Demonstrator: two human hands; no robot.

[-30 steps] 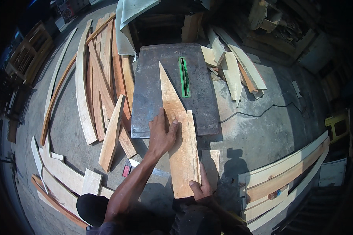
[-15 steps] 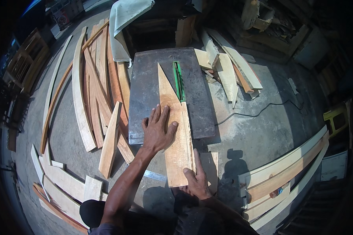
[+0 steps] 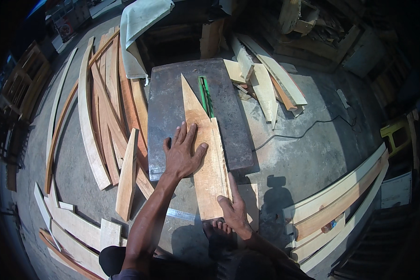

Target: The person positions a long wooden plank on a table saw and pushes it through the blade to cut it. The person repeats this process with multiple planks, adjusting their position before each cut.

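At the lower middle of the frame, the right hand (image 3: 237, 212) grips the near right corner of a wooden board (image 3: 209, 161), its thumb on the top face and its forefinger stretched along the right edge. Below that corner show the toes of a bare foot (image 3: 221, 227), and a pale flat piece of wood (image 3: 253, 200) lies to the right. A metal strip (image 3: 181, 214) lies left of the board's near end.

Toward the centre, the left hand (image 3: 183, 156) lies on the board with fingers spread, pressing from above rather than gripping. The board reaches past the front edge of the dark bench (image 3: 169, 105), its long point toward the upper middle. A thin line runs close to the rough right edge; whether drawn or grain, I cannot tell.

Farther up, the stepped notch sits at the near end of a green-edged slot (image 3: 204, 93); whether they touch is unclear. The step in hand looks like lining up and steadying the board there. The next move would call for even pressure from both hands, the board kept flat, and the left fingers well clear of the slot.

Beyond, long planks (image 3: 91, 121) lie at upper left, and pale offcuts (image 3: 264, 91) at upper right.
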